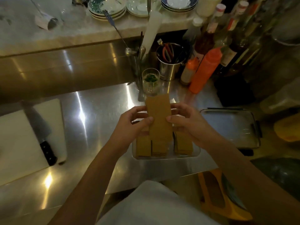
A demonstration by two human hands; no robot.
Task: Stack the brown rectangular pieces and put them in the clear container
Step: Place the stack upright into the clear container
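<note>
Both forearms are reaching in over the steel counter (90, 111), the left hand (138, 120) and right hand (183, 120) pinching a tan, flat-faced stack of brown pieces (159, 117) by its long edges, above more brown pieces lying in a shallow tray (165, 157). A clear container (233, 125) is sitting just right.

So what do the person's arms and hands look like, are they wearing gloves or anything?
No gloves. The left hand and right hand are bare, and so are both forearms, with no sleeves showing. I can't see any rings, watch or bracelets. A white garment, maybe an apron, covers the person's front.
</note>
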